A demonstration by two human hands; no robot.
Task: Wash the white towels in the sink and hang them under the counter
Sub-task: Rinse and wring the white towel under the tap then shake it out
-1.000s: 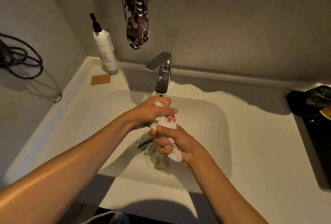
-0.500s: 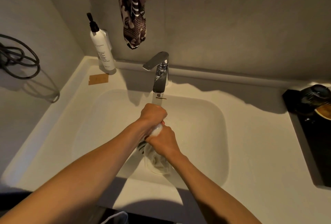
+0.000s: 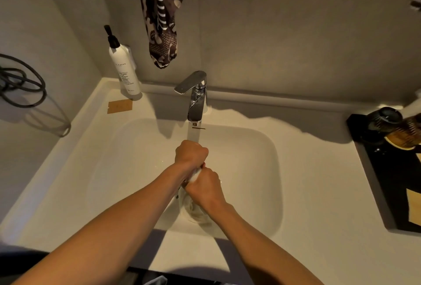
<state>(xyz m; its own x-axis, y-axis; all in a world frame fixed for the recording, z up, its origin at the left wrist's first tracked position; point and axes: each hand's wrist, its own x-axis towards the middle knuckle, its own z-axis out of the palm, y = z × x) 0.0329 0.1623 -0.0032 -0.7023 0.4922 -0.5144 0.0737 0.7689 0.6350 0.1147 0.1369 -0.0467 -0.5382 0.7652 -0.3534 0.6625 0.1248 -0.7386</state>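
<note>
The left hand (image 3: 191,153) and right hand (image 3: 205,188) both clench a twisted white towel (image 3: 192,209), fists touching, over the middle of the sink (image 3: 262,171); its loose end hangs below, and water falls from the faucet (image 3: 196,95) onto the left fist

white towel (image 3: 196,210) bunched, hanging in sink (image 3: 271,148)

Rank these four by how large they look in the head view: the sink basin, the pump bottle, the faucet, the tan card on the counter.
1. Sink basin, by far the largest.
2. Pump bottle.
3. Faucet, close to the bottle; it tilts toward the camera, so this order is unsure.
4. Tan card, smallest.
</note>
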